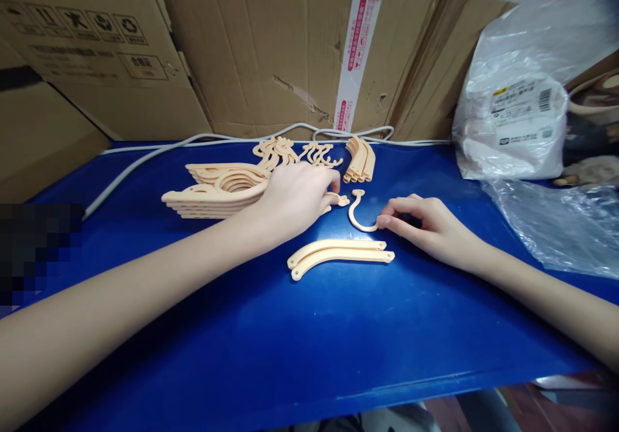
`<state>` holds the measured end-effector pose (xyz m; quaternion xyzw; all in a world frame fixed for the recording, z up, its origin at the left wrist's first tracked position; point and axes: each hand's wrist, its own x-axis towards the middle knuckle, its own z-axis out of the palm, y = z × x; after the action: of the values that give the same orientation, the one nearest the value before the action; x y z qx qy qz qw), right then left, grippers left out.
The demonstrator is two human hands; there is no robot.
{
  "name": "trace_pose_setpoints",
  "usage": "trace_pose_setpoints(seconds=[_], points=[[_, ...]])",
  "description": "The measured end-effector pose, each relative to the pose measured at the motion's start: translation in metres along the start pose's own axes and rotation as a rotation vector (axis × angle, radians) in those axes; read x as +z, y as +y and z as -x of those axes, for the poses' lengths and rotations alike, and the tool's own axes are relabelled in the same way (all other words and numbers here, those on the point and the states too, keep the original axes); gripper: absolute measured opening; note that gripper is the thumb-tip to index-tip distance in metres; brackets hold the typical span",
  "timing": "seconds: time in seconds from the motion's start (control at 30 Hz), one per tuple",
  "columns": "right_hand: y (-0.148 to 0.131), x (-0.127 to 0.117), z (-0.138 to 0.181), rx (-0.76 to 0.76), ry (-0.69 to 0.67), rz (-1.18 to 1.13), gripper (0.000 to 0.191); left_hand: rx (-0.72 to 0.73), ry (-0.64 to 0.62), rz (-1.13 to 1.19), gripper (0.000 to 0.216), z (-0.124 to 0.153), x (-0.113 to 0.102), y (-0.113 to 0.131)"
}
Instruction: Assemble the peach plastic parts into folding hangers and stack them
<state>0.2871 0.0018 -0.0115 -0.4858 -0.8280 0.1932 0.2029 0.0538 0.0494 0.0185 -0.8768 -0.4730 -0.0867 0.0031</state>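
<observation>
My right hand [425,225] pinches the tip of a cream plastic hook [355,218] between thumb and fingers, just above the blue table. Over the right end of a stack of cream plastic hanger pieces [207,203] reaches my left hand [302,196]. Its fingers curl down, closed on a cream plastic piece [342,200] whose knobbed end sticks out; the rest is hidden under the hand. Two curved hanger arms [341,255] lie side by side in front of both hands.
Behind the stack lie loose hooks [275,153], more hooks [319,155] and a bundle of curved arms [360,160]. A white cable [193,138] runs along the back, before cardboard boxes [271,51]. Clear plastic bags [512,122] stand at right on the blue table [387,329].
</observation>
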Motion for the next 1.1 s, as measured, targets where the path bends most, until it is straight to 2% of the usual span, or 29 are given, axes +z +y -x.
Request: trace_pose_setpoints(seconds=[0.63, 0.73, 0.8, 0.93, 1.1], points=[[0.003, -0.001, 0.002, 0.005, -0.024, -0.059, 0.034, -0.026, 0.062, -0.006, 0.023, 0.01, 0.017, 0.001], [0.001, -0.002, 0.003, 0.013, -0.019, -0.069, 0.034, -0.04, 0.096, 0.021, 0.023, 0.013, 0.013, 0.002], [-0.003, -0.005, 0.003, 0.013, 0.035, -0.021, 0.035, -0.047, 0.131, 0.041, 0.021, 0.02, 0.006, 0.002], [-0.011, -0.01, 0.001, -0.072, 0.159, 0.17, 0.031, -0.032, 0.185, -0.018, 0.021, 0.045, -0.007, 0.002], [-0.015, -0.009, -0.008, -0.274, 0.107, 0.34, 0.023, 0.12, 0.166, -0.14, 0.029, 0.071, -0.001, -0.004]])
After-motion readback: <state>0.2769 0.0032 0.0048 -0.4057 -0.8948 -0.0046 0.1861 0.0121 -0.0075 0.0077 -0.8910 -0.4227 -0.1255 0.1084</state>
